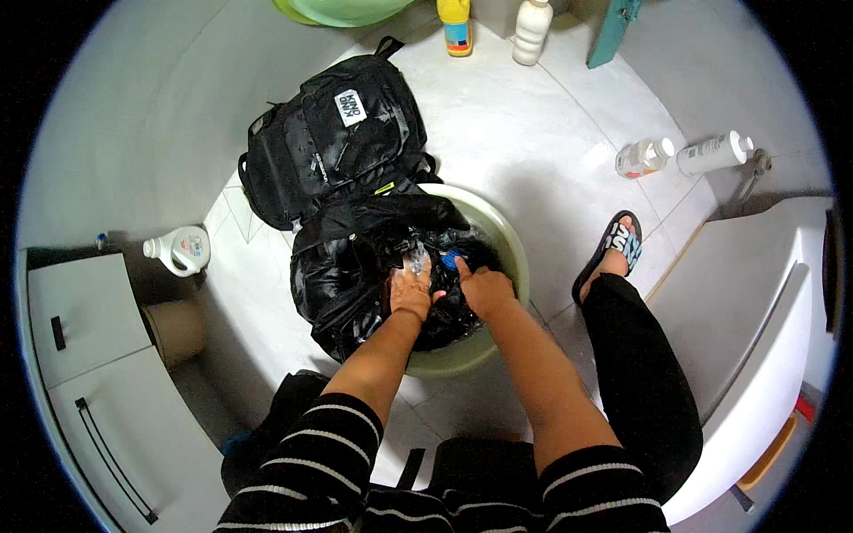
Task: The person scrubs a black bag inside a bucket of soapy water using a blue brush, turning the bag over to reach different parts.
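Observation:
A wet black backpack (333, 266) droops over the left rim of a pale green basin (514, 266), part of it inside. My left hand (411, 286) lies on the soaked black fabric, its fingers stretched out and its thumb apart. White suds cover its fingertips. In the basin, my right hand (486, 289) is closed round a small blue object (450, 258), its index finger along it. Most of that object is hidden by the hand and the fabric, so its kind is unclear. Another black backpack (342, 133) with a white patch lies on the floor beyond.
A white jug (182, 250) stands at the left by a white cabinet (98, 329). Far off are a yellow bottle (456, 27) and a white bottle (532, 32). A clear bottle (643, 157) and a white pump bottle (711, 153) stand right, near a white tub (755, 338).

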`<state>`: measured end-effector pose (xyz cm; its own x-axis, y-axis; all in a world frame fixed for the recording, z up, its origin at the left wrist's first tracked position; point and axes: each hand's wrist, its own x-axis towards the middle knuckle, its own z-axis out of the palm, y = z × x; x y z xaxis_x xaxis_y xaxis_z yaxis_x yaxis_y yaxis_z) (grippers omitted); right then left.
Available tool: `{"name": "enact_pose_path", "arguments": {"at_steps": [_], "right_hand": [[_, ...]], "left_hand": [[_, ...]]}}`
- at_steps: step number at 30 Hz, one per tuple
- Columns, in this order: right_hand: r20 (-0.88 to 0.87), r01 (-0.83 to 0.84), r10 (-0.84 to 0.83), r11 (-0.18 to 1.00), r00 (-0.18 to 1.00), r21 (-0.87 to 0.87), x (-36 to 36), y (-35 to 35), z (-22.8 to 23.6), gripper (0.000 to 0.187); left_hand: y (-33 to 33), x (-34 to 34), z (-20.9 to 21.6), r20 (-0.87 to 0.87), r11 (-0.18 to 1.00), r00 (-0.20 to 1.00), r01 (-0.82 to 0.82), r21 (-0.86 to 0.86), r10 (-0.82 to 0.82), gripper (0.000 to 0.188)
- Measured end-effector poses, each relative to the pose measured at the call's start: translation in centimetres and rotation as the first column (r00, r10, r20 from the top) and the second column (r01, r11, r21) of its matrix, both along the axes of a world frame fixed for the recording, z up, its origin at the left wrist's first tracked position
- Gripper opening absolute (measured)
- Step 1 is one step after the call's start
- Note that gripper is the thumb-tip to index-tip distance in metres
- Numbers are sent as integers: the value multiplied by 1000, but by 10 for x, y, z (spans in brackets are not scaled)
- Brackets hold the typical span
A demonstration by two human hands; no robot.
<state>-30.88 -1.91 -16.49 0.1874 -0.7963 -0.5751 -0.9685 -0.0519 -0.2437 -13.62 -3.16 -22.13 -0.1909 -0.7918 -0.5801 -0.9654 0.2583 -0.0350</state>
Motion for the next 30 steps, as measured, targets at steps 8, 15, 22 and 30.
{"name": "enact_pose_path", "arguments": {"at_steps": [8, 15, 22, 30], "right_hand": [[102, 179, -184, 982, 978, 57, 10, -10, 24, 34], [70, 378, -409, 887, 910, 264, 40, 39, 37, 59], [124, 337, -412, 855, 903, 394, 40, 1, -2, 67], [183, 324, -406, 876, 895, 358, 47, -6, -36, 69]], "left_hand": [[-33, 17, 36, -195, 968, 970, -98, 233, 145, 60], [34, 6, 50, -505, 963, 852, -233, -135, 135, 74], [-1, 6, 0, -38, 969, 982, -174, 176, 183, 65], [-21, 18, -18, -29, 972, 998, 61, 229, -56, 48]]}}
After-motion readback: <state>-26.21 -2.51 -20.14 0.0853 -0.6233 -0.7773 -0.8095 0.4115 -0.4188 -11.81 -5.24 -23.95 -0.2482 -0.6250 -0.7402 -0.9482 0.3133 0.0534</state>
